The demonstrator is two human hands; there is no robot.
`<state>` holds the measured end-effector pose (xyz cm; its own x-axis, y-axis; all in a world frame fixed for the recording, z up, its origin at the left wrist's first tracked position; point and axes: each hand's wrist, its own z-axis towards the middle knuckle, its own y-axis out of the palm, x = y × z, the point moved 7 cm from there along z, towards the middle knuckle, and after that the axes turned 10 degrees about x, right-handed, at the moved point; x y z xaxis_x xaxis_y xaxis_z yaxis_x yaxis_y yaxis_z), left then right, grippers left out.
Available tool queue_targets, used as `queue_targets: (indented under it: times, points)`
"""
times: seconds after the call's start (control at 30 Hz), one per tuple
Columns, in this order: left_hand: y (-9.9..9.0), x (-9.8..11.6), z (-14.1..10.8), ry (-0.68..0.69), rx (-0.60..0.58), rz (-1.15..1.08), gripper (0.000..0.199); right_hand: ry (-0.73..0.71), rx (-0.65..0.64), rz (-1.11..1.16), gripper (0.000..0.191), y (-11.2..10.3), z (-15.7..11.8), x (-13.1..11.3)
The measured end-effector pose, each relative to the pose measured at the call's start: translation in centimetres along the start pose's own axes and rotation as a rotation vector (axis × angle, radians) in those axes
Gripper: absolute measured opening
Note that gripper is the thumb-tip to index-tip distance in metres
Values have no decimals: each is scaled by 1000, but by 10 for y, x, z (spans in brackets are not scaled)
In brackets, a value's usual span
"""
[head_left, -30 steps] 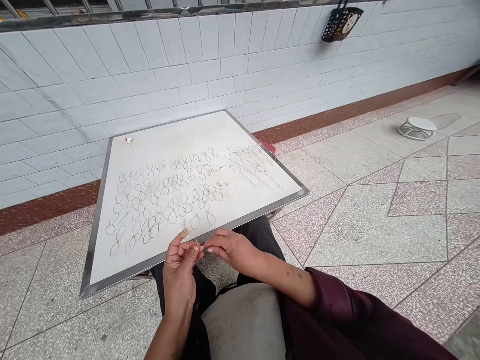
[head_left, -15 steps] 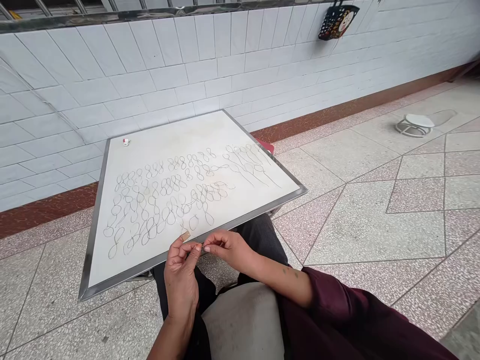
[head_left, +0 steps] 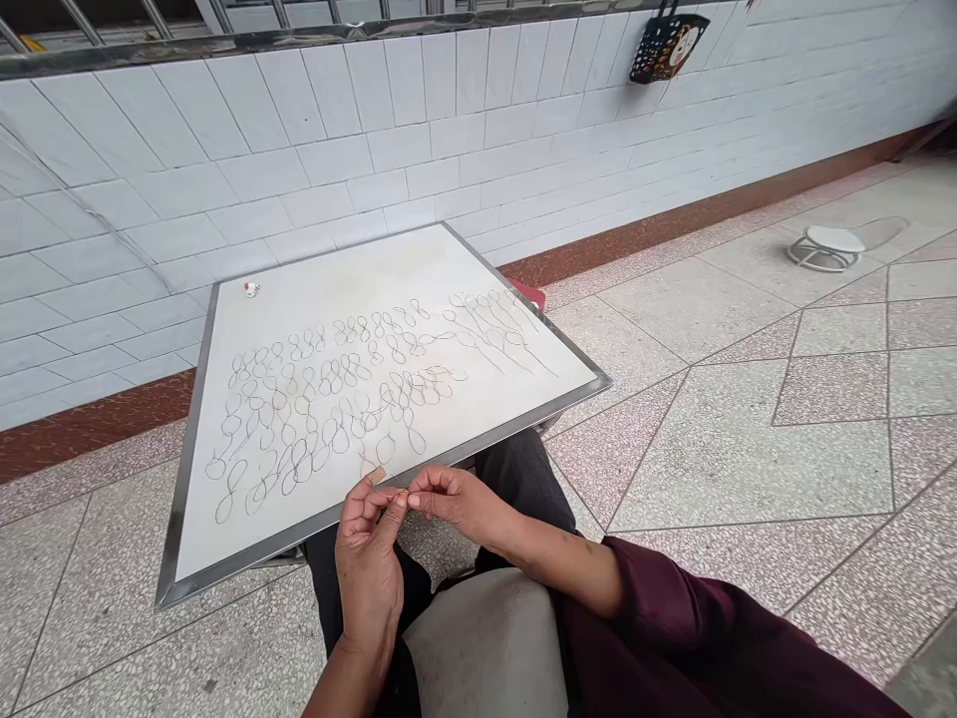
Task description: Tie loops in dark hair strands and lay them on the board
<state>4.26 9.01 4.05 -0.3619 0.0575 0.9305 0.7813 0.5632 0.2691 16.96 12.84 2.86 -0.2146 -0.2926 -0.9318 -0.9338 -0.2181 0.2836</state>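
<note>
My left hand [head_left: 372, 558] and my right hand [head_left: 465, 507] meet in a fingertip pinch at the table's near edge, above my lap. Whatever lies between the fingertips is too small to name. A tan bandage-like strip [head_left: 378, 474] wraps the tip of a left finger. Beyond the hands stands a white table [head_left: 359, 274] with a metal rim. Rows of thin, dark thread-like loops [head_left: 416, 439] cover it, many twisted into figure eights. Towards its right side, several loops with long straight tails [head_left: 514, 339] lie slanted.
A small white-and-red figure [head_left: 251, 289] sits at the table's far left corner. Behind runs a white tiled wall [head_left: 404, 179], with a dark patterned bag [head_left: 668, 48] hanging on it. A low white stool [head_left: 826, 244] stands on the floor to the right.
My left hand has shifted slightly right, and its fingertips are now closer against those of my right hand. The loops on the table lie as before.
</note>
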Motion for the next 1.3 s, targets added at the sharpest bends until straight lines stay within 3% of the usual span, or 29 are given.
queue_targets:
  times: [0.4,0.7,0.9,1.13,1.3]
  points:
    - [2,7,0,27,-20,24,47,18,39,24,44,-7,-1,4]
    - [6,8,-3,-13,-75,66,55,111,24,130,47,-4,-6,5]
    - [6,10,-2,59,-133,82,59,117,17,151,44,-2,-7,4]
    - [8,14,-1,95,-175,100,60,96,28,137,44,-2,-8,0]
    - [5,11,-1,86,-121,66,58,-6,70,110,42,-4,-8,-6]
